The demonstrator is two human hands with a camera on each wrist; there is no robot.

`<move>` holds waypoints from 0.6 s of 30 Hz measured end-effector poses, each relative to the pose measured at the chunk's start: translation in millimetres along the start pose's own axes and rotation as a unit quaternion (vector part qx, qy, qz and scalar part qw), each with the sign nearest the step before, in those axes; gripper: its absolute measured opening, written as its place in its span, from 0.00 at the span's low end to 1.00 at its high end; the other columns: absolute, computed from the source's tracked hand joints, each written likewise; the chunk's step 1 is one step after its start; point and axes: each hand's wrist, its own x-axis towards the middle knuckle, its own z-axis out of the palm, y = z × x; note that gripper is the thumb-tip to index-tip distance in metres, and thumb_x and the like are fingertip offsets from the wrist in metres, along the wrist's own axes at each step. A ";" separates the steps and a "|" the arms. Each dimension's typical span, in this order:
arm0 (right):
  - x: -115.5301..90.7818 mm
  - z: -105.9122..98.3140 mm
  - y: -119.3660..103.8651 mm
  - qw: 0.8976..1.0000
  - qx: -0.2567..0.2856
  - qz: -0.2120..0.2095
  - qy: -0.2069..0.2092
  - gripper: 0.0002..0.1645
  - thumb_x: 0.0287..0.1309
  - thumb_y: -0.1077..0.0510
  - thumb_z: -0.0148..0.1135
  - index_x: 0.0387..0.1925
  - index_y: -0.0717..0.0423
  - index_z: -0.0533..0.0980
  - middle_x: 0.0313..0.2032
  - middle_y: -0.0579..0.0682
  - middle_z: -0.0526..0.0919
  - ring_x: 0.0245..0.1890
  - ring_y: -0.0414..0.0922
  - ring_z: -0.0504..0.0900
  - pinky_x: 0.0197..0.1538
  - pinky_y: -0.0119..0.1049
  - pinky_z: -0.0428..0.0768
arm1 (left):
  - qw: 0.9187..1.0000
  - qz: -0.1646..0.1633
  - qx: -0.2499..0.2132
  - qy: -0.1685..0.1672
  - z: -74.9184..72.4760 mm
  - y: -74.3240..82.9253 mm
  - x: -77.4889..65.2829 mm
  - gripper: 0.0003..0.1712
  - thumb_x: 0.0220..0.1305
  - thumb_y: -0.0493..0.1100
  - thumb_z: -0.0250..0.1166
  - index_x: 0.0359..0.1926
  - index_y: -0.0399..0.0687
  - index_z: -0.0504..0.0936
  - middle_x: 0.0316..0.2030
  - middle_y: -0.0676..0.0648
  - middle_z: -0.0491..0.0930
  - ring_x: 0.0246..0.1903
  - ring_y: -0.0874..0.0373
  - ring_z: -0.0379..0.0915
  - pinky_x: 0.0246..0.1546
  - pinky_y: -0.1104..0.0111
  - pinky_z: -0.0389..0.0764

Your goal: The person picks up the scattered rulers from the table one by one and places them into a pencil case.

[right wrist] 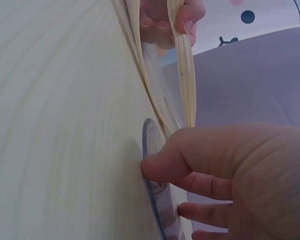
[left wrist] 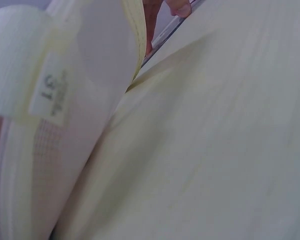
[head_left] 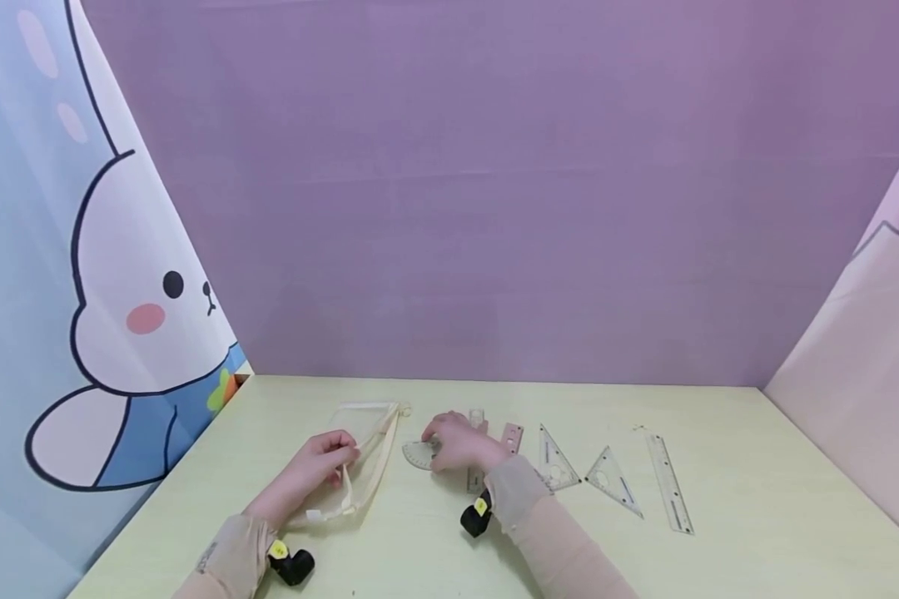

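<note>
The left hand [head_left: 320, 462] pinches one edge of a translucent, cream-trimmed pouch [head_left: 370, 470], thumb outside and fingers behind the sheer panel, its mouth parted. The right hand [head_left: 460, 443] has thumb and fingers clamped on opposite edges of a clear protractor [head_left: 417, 454], which lies at the table [head_left: 719, 449] just right of the pouch. A clear straight strip [head_left: 475, 480] extends beneath that hand; further right lie a pinkish strip [head_left: 512, 438], two triangular set squares [head_left: 557, 468] and a transparent ruler [head_left: 670, 482].
</note>
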 end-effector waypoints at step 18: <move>6.9 4.2 -1.6 1.000 -0.022 0.005 -0.010 0.28 0.34 0.53 0.76 0.40 0.45 0.71 0.59 0.47 0.67 0.72 0.54 0.49 0.60 0.75 0.40 | 1.000 0.009 0.001 -0.006 -1.1 0.1 0.9 0.08 0.64 0.41 0.63 0.35 0.39 0.75 0.26 0.48 0.73 0.25 0.59 0.68 0.24 0.69 0.76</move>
